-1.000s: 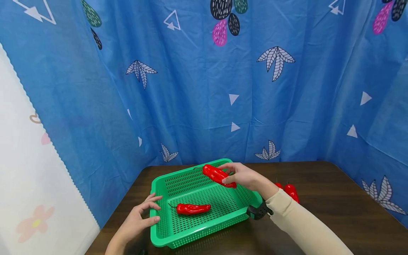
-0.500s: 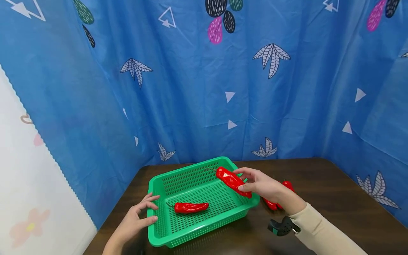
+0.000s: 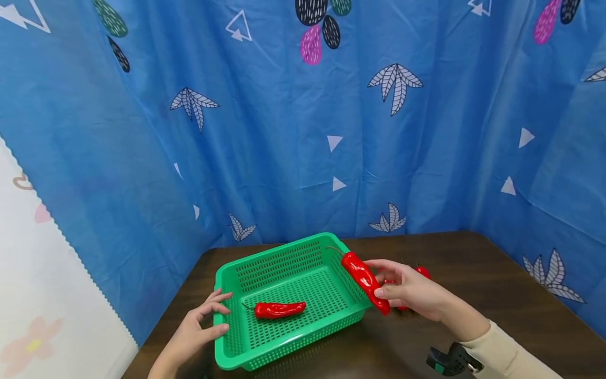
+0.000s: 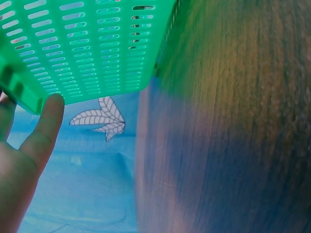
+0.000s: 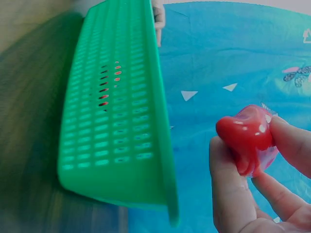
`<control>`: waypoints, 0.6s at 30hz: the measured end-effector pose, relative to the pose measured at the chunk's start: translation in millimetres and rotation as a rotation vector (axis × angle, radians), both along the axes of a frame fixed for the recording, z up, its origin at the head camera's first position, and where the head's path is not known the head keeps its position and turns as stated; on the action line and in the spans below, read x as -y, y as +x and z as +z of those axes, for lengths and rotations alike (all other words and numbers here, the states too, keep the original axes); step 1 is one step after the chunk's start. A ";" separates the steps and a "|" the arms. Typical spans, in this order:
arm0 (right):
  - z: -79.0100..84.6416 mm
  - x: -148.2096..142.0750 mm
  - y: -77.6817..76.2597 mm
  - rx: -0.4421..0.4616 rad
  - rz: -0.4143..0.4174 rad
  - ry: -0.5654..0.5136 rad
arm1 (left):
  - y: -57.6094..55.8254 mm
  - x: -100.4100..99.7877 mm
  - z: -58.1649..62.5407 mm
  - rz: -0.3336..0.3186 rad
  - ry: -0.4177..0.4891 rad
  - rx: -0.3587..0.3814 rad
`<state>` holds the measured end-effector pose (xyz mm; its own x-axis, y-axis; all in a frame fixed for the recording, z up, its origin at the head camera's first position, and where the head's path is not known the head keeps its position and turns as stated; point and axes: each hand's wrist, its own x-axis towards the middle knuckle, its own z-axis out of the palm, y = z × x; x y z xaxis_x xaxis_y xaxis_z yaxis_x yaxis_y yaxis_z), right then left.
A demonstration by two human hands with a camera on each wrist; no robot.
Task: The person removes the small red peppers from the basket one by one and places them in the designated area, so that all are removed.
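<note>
My right hand [image 3: 414,289] pinches a long red chili pepper [image 3: 362,279] between thumb and fingers, its thin stem pointing up and left over the basket's right rim. Seen end-on in the right wrist view, the same pepper [image 5: 248,138] is beside the basket's outer wall. A second red pepper [image 3: 279,310] lies in the green perforated basket [image 3: 303,347]. My left hand [image 3: 191,329] rests at the basket's left rim, fingers spread and reaching over it. In the left wrist view one fingertip of that hand [image 4: 41,131] touches the rim.
Several more red peppers [image 3: 423,271] lie on the dark wooden table [image 3: 473,284], partly hidden behind my right hand. A blue patterned curtain [image 3: 284,131] hangs behind the table, and a white one [image 3: 52,295] at the left. A black device [image 3: 452,360] is strapped at my right wrist.
My right hand has carried the pepper from over the basket to the right, down to its right rim. The left hand and the other pepper stay with the basket; the head view shifts slightly.
</note>
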<state>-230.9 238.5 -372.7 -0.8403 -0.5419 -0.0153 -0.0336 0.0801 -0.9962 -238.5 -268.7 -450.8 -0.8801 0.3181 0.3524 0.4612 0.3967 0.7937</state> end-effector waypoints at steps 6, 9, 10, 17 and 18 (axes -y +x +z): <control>-11.4 -20.6 16.2 0.073 -0.006 -0.015 | 1.6 -1.5 2.0 -0.001 0.007 -0.007; -18.5 -31.8 21.9 0.098 -0.025 -0.019 | 2.5 -2.0 3.4 -0.010 0.013 -0.013; -20.6 -35.4 23.4 0.105 -0.030 -0.020 | 2.8 -2.1 3.8 -0.014 0.013 -0.015; -36.6 -61.5 34.8 0.170 -0.060 -0.015 | 2.3 -1.7 4.7 -0.017 0.000 -0.015; -39.4 -65.1 36.5 0.184 -0.065 -0.015 | 2.1 -1.9 4.6 -0.011 0.003 -0.008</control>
<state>-194.4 303.6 -412.1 -0.8572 -0.4881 -0.1643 0.1543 0.0609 -0.9861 -236.4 -266.9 -446.2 -0.8739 0.3264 0.3602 0.4715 0.3890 0.7915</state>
